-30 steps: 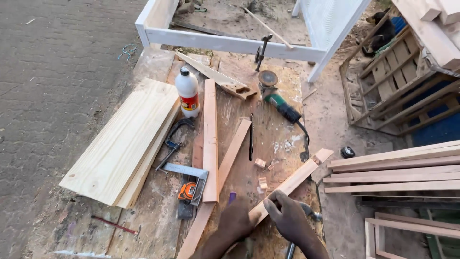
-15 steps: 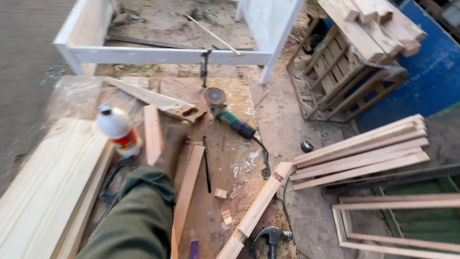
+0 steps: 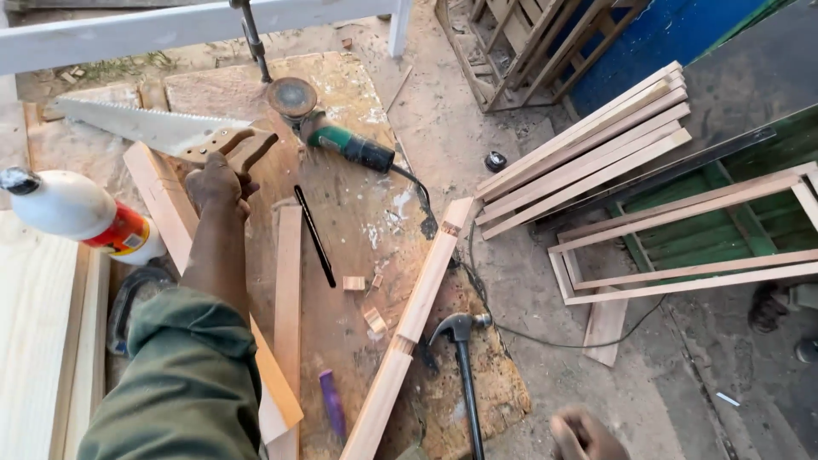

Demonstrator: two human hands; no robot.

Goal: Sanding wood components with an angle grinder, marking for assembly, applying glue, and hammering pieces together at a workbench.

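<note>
At the near edge, low and to the right, only the knuckles of the right hand [image 3: 586, 434] show; whether it is open or closed cannot be told. Just left of it lies a black-handled claw hammer [image 3: 461, 341], its head touching a long pale wooden batten [image 3: 417, 319] that runs diagonally across the worn plywood work board [image 3: 358, 213]. A small purple marker [image 3: 332, 405] lies near the batten's near end. Further out are small wooden offcuts [image 3: 362, 298] and a thin black pencil-like rod [image 3: 314, 235]. On the left, a white plastic glue bottle with a red label [image 3: 81, 213] lies on its side. Beyond, the left hand [image 3: 217, 183], in a green sleeve, curls its fingers onto the wooden handle of a steel handsaw [image 3: 162, 132]. A green angle grinder [image 3: 328, 132] rests just right of the saw. Far right is a stack of pale timber strips [image 3: 588, 149].
</note>
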